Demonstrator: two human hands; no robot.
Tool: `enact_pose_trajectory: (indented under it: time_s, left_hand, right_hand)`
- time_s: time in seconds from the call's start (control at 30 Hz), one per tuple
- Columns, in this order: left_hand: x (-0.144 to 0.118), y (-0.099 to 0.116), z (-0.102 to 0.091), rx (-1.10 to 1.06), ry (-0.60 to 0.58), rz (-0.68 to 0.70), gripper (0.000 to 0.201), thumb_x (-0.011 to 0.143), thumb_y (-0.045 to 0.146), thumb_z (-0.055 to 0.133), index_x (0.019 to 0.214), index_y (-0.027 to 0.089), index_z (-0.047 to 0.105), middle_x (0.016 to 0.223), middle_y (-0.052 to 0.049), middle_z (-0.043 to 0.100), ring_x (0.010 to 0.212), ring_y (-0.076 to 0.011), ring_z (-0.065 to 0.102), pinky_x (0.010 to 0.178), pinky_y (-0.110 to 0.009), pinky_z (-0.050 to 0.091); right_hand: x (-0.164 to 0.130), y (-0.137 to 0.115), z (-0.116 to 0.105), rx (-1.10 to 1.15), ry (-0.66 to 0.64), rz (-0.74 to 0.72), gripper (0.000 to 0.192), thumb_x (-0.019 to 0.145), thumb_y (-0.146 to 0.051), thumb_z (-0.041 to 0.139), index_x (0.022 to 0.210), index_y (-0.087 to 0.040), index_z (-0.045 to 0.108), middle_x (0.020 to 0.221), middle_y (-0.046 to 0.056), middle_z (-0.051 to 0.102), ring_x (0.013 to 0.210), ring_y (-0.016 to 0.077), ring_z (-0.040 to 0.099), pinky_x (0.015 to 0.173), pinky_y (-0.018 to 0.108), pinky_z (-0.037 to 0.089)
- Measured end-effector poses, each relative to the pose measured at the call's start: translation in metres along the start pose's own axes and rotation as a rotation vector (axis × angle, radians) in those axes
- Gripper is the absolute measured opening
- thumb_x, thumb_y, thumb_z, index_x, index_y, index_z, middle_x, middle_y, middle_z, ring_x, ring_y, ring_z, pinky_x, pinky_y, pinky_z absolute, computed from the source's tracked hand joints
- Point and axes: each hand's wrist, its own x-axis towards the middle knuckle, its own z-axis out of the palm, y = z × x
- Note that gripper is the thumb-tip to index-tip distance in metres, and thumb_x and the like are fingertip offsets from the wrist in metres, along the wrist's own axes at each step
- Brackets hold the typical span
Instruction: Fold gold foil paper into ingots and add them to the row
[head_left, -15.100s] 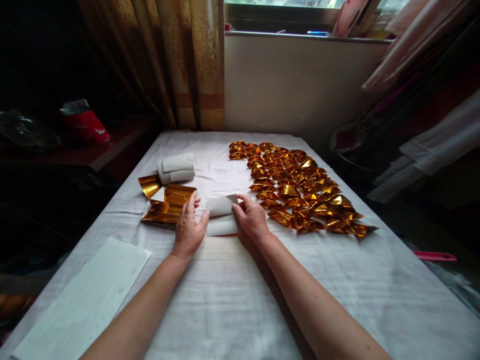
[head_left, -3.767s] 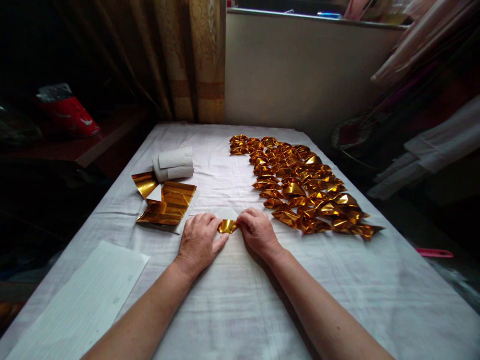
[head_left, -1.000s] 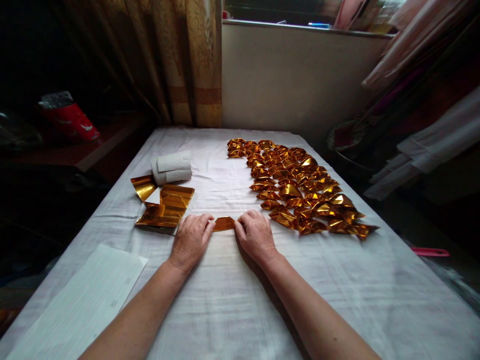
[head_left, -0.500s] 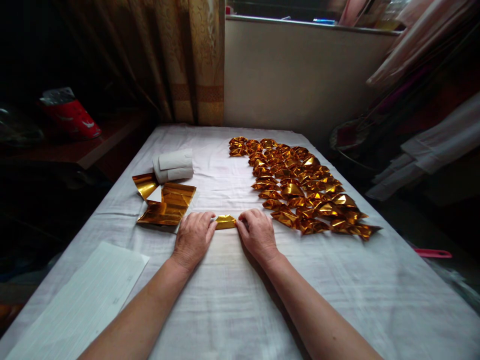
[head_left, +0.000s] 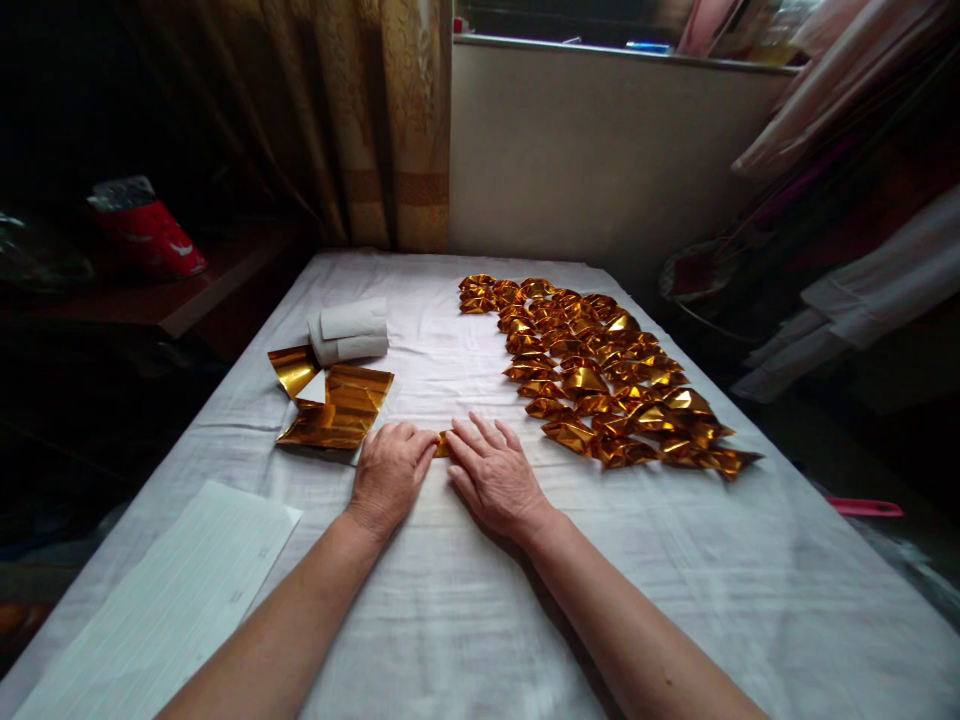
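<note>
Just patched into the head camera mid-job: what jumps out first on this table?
The big spread of folded gold foil pieces glints across the right half of the white cloth. At the near middle, the left hand and right hand press flat on one small gold piece, mostly hidden between them. Left of the hands lie flat gold foil sheets, with white paper rolls behind them.
</note>
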Motion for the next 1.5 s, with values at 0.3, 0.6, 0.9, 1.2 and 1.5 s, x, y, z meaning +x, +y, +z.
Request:
enact_pose_trajectory:
  time_s: [0.3,0.6,0.9,1.2,1.5]
  left_hand:
    - [0.001,0.004,-0.005,-0.015,-0.023,-0.019,0.018,0.094,0.028,0.052,0.1,0.025,0.069,0.094,-0.005,0.068,0.092,-0.0241,0.058,0.081,-0.038,0.041]
    - [-0.003,0.006,-0.002,-0.014,-0.016,-0.004,0.024,0.097,0.027,0.047,0.108,0.025,0.068,0.109,-0.006,0.07,0.101,-0.0245,0.059,0.089,-0.04,0.042]
    - [-0.012,0.017,0.006,-0.052,-0.251,0.184,0.053,0.099,0.047,0.035,0.148,0.026,0.037,0.153,-0.006,0.043,0.145,-0.0285,0.03,0.117,-0.06,0.009]
    - [-0.027,-0.004,-0.003,-0.001,-0.278,0.151,0.055,0.097,0.044,0.039,0.15,0.026,0.035,0.152,-0.008,0.043,0.145,-0.0292,0.03,0.118,-0.059,0.008]
    - [-0.028,-0.008,-0.021,-0.001,-0.23,0.139,0.047,0.095,0.038,0.046,0.14,0.026,0.049,0.145,-0.007,0.053,0.137,-0.0309,0.042,0.115,-0.058,0.016]
  right_hand:
    - [-0.009,-0.004,-0.008,-0.02,-0.192,0.097,0.055,0.099,-0.044,0.041,0.148,-0.02,0.039,0.155,0.008,0.035,0.145,0.0256,0.028,0.119,0.052,0.016]
    - [-0.019,0.007,-0.013,-0.066,-0.211,0.178,0.055,0.098,-0.045,0.041,0.148,-0.021,0.039,0.156,0.007,0.033,0.145,0.0275,0.028,0.117,0.054,0.018]
    - [-0.02,0.007,-0.011,-0.069,-0.174,0.159,0.056,0.099,-0.047,0.039,0.148,-0.021,0.039,0.156,0.008,0.033,0.145,0.027,0.027,0.117,0.053,0.017]
    - [-0.02,0.006,-0.013,-0.048,-0.171,0.173,0.056,0.098,-0.047,0.042,0.147,-0.02,0.041,0.156,0.008,0.033,0.146,0.0265,0.027,0.118,0.054,0.018]
    - [-0.02,0.007,-0.011,-0.043,-0.16,0.177,0.056,0.098,-0.047,0.042,0.147,-0.022,0.041,0.156,0.007,0.034,0.146,0.026,0.026,0.117,0.052,0.017]
